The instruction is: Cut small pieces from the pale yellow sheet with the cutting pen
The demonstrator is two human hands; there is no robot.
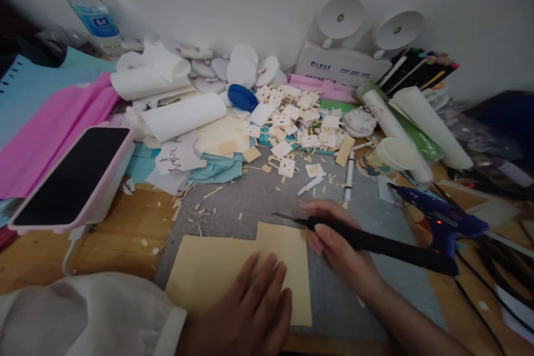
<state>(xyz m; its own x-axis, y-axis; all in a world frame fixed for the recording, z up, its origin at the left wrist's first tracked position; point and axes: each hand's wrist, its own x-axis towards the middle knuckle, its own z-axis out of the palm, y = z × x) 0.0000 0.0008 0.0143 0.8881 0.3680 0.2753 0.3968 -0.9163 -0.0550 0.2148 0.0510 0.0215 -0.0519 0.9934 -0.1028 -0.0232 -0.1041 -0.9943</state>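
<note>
The bare left hand (254, 308), below a loose white sleeve (95, 311), lies palm down with fingers extended; the bare right hand (337, 245) is raised, fingers curled in a grip.

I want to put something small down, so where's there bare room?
Bare mat shows between the white marker and the blue glue gun, and between the yellow sheet and your right forearm. Crowded: behind, with paper rolls and small face pieces; far right, with cables.

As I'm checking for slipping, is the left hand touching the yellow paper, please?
Touching: the head view shows the left hand lying palm down, flat on the yellow paper.
</note>
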